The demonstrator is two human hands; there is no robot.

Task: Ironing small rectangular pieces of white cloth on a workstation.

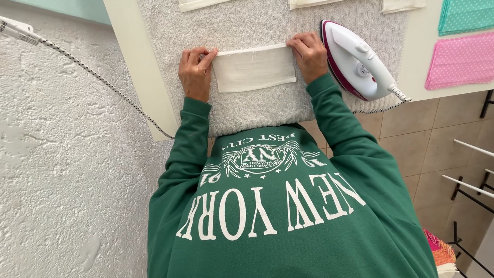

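— Where does the folded cream cotton cloth strip [254, 69] sit?

— It lies flat on the pale grey knitted towel [267, 25] that covers the white bench [135, 62], straight in front of the person in the green sweatshirt [288, 206].

— And what are the hands doing?

— The left hand [194, 72] pinches the strip's upper left corner, fingers curled shut on the folded edge. The right hand [310, 54] does the same at the upper right corner, so the fold is held taut between them.

— How would that strip handle?

— By the look of it, light, thin and limp. It would sag or unfold if lifted from one end, so the two top corners seem the sound places to grip.

— Anything close by?

— A white and magenta steam iron [355, 62] rests just beside the right hand, its braided cord [103, 82] running off to the left. More cream pieces [198, 4] lie along the far edge, and pink dotted fabric [460, 62] and teal dotted fabric [465, 14] lie well apart to the right.
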